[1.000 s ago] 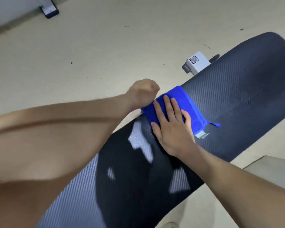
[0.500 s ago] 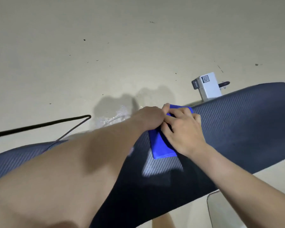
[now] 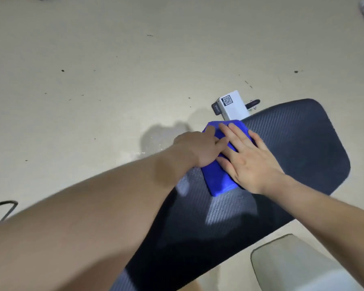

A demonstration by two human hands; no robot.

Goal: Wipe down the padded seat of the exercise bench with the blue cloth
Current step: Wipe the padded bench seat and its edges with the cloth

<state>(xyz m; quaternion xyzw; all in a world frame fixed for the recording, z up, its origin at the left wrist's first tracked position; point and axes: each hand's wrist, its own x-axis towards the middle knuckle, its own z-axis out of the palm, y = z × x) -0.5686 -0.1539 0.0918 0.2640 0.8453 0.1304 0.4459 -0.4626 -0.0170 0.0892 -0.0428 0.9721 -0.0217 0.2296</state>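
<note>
Beige floor point(image 3: 93, 80), dark grey ribbed padded seat of the exercise bench point(image 3: 303, 143) across it, folded blue cloth point(image 3: 219, 181) under 2 hands.
On my feed the surface slants from bottom left up to the right, and the cloth lies flat on it at its far edge. The right hand point(image 3: 250, 156) lies palm down on the cloth, fingers straight and spread, gripping nothing. The left hand point(image 3: 198, 148) sits at the cloth's left edge, touching the right; 1 finger lies along the cloth, but I cannot tell whether the others grasp it. A small white box with a QR label point(image 3: 232, 106) stands on the floor just beyond the cloth.
</note>
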